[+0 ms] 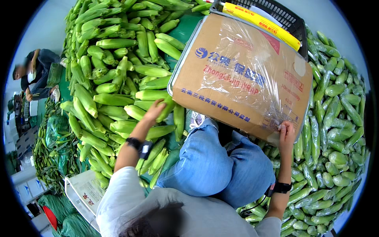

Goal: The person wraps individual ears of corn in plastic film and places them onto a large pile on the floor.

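My left hand [154, 111] touches an ear of corn in its green husk [167, 109] beside the lower left corner of a cardboard box; its hold is partly hidden. My right hand [286, 130] pinches the gathered corner of a sheet of clear plastic film [266, 97] that lies wrinkled across the box top. The cardboard box [189, 86] lies flat before my knees and bears printed writing. Along its far edge, a yellow roll box [262, 23] leans in a black plastic crate [302, 26].
Unwrapped corn [115, 97] is heaped at the left. Film-wrapped ears [337, 133] are piled at the right. A white plastic basket [86, 192] stands at the lower left, near green bags [78, 225]. Another person [38, 71] sits at the far left.
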Demonstrator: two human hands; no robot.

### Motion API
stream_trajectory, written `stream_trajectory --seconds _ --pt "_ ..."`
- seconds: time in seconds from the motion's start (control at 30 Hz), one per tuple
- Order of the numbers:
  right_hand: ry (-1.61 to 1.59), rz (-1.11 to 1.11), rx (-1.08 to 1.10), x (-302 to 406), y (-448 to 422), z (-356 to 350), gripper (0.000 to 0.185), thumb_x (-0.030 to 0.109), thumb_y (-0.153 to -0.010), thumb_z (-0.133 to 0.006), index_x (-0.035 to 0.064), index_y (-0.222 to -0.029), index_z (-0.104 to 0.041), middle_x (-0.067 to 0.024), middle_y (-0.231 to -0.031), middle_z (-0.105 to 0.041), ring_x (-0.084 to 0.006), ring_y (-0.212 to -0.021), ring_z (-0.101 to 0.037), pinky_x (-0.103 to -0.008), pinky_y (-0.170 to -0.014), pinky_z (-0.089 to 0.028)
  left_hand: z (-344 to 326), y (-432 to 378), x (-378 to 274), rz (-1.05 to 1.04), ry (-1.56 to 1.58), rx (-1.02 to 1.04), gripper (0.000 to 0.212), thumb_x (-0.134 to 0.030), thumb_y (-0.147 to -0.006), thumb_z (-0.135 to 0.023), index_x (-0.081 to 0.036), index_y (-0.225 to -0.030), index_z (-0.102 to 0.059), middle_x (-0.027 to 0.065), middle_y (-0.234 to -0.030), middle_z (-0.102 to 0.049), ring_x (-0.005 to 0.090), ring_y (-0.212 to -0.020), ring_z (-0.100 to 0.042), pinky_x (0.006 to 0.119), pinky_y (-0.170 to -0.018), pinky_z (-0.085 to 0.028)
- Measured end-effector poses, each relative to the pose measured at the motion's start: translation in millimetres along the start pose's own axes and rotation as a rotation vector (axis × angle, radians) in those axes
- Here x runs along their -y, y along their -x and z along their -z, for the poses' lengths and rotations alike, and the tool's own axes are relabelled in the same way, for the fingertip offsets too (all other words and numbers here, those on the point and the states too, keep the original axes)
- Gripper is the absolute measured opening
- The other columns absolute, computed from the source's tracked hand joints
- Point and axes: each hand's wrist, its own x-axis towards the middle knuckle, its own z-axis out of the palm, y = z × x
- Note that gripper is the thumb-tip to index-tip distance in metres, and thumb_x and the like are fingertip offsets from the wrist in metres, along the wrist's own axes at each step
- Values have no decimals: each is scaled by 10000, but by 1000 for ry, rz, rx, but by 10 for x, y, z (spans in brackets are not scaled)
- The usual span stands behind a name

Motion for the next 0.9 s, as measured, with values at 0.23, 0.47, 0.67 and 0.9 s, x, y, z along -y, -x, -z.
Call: stream_trajectory --seconds 0.23,0.47,0.67,0.9 --pt "111 46 -258 86 105 -167 73 102 -894 -535 52 -917 -583 -95 -821 -612 -283 -759 -530 -377 -726 -420 633 1028 -700 -400 294 -159 574 -148 -887 -534 -95 -1416 -316 186 -1333 -461 264 -1191 -498 397 -991 -427" --pt "256 -116 -146 400 11 -1 89 116 -885 -546 60 -942 -584 -157 -840 -622 -359 -742 -541 -428 -689 -422 -834 935 -2392 -1476 -839 250 520 -85 -707 -681 -127 -1217 -583 151 -1263 -539 323 -1053 -573 371 -883 -489" --pt "-73 -324 44 895 23 364 111 58 -916 -487 25 -988 -564 -183 -825 -611 -365 -723 -600 -366 -744 -478 -1673 540 -2727 -1582 -976 376 529 -122 -736 -651 -158 -1252 -536 129 -1195 -571 330 -1015 -577 392 -860 -503" --pt "146 328 -79 942 -1114 85 311 187 -852 -593 47 -1124 -542 -145 -1063 -576 -286 -1020 -552 -407 -887 -441 -1796 439 -2820 -1426 -978 387 608 -199 -792 -653 -99 -1352 -437 168 -1291 -496 353 -1215 -446 417 -993 -409"
